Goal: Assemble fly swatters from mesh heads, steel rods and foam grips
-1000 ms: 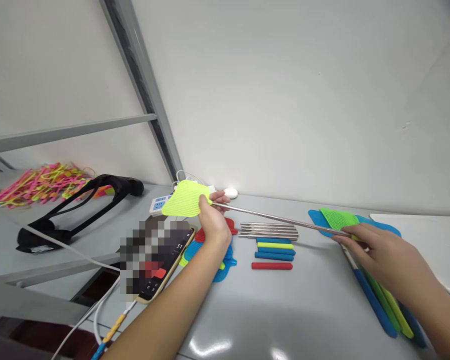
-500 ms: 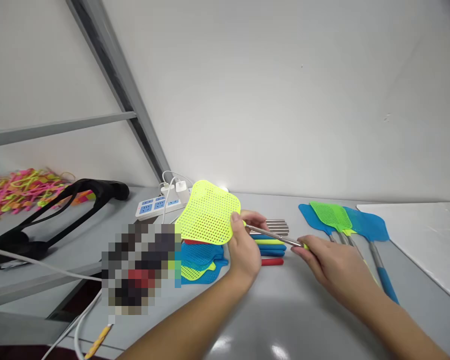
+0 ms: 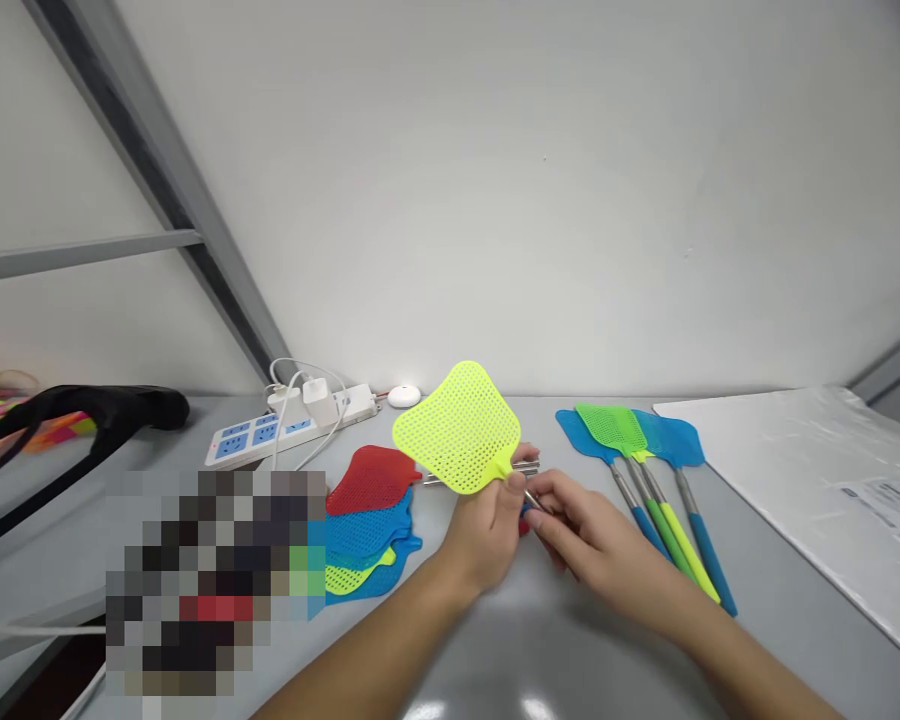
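Observation:
In my left hand (image 3: pixel 484 540), closed at its neck, is a yellow fly swatter (image 3: pixel 461 425) with its perforated head tilted up. My right hand (image 3: pixel 589 545) pinches the thin metal rod just below that head, its fingers close to my left thumb. The rod's lower end is hidden by my right hand. Behind my hands a few metal rods (image 3: pixel 431 480) show in part. To the left lie loose swatter heads: a red head (image 3: pixel 371 478), blue ones and a yellow one, overlapping. On the right, several swatters with handles lie together, a green swatter (image 3: pixel 611 428) on top.
A white power strip (image 3: pixel 266 435) with plugged-in chargers runs along the back left, beside a small white case (image 3: pixel 404 397). A blurred-out patch covers the left front. A black frame (image 3: pixel 120 410) lies far left. White wrapped sheeting (image 3: pixel 810 480) covers the right side.
The view has swung to the right. My right hand has slid up the rod toward the head, so both hands are now close together. The yellow head has turned more upright.

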Motion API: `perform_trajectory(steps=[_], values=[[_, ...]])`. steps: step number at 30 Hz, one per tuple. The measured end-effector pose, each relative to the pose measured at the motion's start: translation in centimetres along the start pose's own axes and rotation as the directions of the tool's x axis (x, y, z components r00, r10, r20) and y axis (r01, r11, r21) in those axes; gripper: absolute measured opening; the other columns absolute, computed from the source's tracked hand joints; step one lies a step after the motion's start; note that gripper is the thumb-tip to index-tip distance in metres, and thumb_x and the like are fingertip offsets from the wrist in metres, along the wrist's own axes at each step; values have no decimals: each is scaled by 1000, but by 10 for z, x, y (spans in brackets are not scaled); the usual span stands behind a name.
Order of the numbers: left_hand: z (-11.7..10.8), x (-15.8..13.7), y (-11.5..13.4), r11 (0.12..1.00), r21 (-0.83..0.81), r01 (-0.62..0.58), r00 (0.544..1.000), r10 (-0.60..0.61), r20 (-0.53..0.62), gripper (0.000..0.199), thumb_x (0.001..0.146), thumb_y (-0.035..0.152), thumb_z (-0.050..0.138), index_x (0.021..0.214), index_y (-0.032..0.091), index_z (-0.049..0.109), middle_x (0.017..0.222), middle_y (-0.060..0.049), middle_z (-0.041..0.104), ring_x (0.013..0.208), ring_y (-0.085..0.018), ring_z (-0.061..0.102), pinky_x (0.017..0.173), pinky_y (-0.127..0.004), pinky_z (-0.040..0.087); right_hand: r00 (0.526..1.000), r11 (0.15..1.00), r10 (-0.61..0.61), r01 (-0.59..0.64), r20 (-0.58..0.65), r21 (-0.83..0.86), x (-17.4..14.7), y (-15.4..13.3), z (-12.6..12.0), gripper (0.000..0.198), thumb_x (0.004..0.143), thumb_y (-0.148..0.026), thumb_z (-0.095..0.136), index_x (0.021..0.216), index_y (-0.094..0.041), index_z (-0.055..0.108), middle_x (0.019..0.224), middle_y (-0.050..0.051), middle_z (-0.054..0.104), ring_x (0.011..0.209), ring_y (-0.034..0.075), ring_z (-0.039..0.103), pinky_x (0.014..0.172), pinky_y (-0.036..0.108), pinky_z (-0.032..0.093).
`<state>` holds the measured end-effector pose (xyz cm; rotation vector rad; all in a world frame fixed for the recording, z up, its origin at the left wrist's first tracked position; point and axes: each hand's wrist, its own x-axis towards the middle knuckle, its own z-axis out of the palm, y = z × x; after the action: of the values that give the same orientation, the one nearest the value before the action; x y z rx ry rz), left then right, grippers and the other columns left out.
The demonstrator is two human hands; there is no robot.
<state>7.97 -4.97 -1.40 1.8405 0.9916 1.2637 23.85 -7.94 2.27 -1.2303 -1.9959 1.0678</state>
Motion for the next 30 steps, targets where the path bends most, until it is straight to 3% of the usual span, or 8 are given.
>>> perform_trajectory(steps=[3,6,8,10,13,17,26,30], values=[[-2,0,0,975,172,-139,986,121,112,45,99,49,31,133,24,49,132,-10,54,125,-26,44,106,-45,36,972,990,35,-65,-232,-123,-10,10,-15,29,98,-46,40,115,-25,48,68,-4,57,59,15,53,57,27,38],[-3,1,2,949,254,-189,976,154,154,39,100,43,33,131,25,50,131,-8,54,125,-24,41,106,-44,35,828,912,97,-296,-552,-284,-29,26,-45,34,94,-51,44,116,-25,49,66,-3,59,56,16,52,54,28,35],[-2,1,3,934,285,-216,969,170,177,35,101,38,35,128,25,52,131,-8,54,125,-24,40,107,-44,34,741,819,171,-473,-649,-324,-40,37,-68,35,94,-51,42,118,-26,50,64,-3,59,56,18,54,54,28,36],[0,1,3,918,313,-243,961,184,205,32,100,36,36,125,24,53,129,-7,55,123,-23,40,106,-44,34,708,710,264,-602,-655,-364,-47,48,-87,35,94,-47,40,120,-26,51,72,0,65,63,20,59,55,28,37],[3,0,5,891,363,-274,949,190,251,29,100,34,39,121,23,56,126,-7,56,121,-24,41,104,-45,34,709,599,356,-673,-608,-434,-46,64,-101,35,93,-40,41,119,-23,57,84,6,69,76,22,64,60,28,39],[2,2,5,865,410,-290,942,184,280,27,100,33,40,116,23,59,124,-7,58,119,-25,42,102,-46,36,700,550,389,-698,-599,-458,-34,81,-101,32,89,-34,46,111,-19,62,93,12,70,84,27,65,62,30,38],[0,6,3,840,451,-302,940,185,286,26,99,32,40,108,23,63,118,-6,61,115,-24,45,99,-46,38,738,576,353,-655,-575,-488,-25,89,-92,31,89,-28,47,113,-14,61,93,13,70,84,24,65,64,28,40],[2,5,5,820,464,-336,926,197,323,24,98,31,42,105,23,64,116,-7,61,112,-25,46,98,-47,37,731,583,321,-654,-602,-482,-29,85,-89,36,92,-37,43,116,-15,59,92,13,70,79,24,65,61,29,39]])
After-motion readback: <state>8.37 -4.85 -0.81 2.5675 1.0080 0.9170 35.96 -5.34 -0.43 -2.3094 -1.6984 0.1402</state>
